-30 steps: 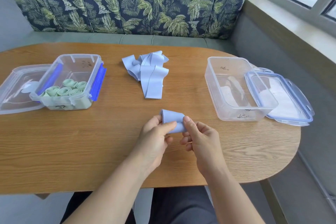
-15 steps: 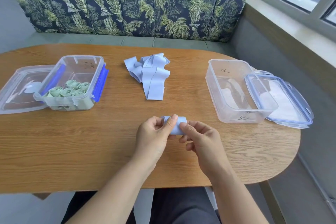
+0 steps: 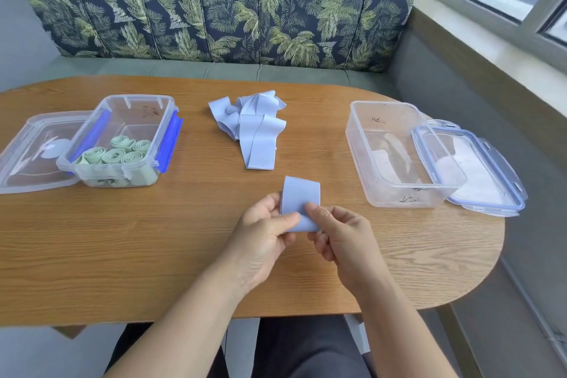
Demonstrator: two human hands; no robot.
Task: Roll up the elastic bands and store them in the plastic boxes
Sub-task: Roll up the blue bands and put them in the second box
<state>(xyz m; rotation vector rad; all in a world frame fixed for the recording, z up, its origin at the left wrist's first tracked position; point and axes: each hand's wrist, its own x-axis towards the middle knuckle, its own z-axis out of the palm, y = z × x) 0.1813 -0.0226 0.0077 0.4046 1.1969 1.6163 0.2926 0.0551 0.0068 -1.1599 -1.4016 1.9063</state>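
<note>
Both hands [image 3: 264,232] [image 3: 345,238] pinch a blue band [image 3: 300,199] above the table [image 3: 122,242]

Unreadable scrawls on left box [image 3: 92,176], right box [image 3: 395,198]

Hidden and unreadable
The blue band [image 3: 302,201] is partly covered by the left hand [image 3: 264,235] and right hand [image 3: 345,239]; the clear lid [image 3: 27,163] runs off the left edge; marks on the empty box [image 3: 395,193] are illegible.

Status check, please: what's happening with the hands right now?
Both busy: left hand and right hand pinch blue band. Open box at right, empty. Nothing blocking.
</note>
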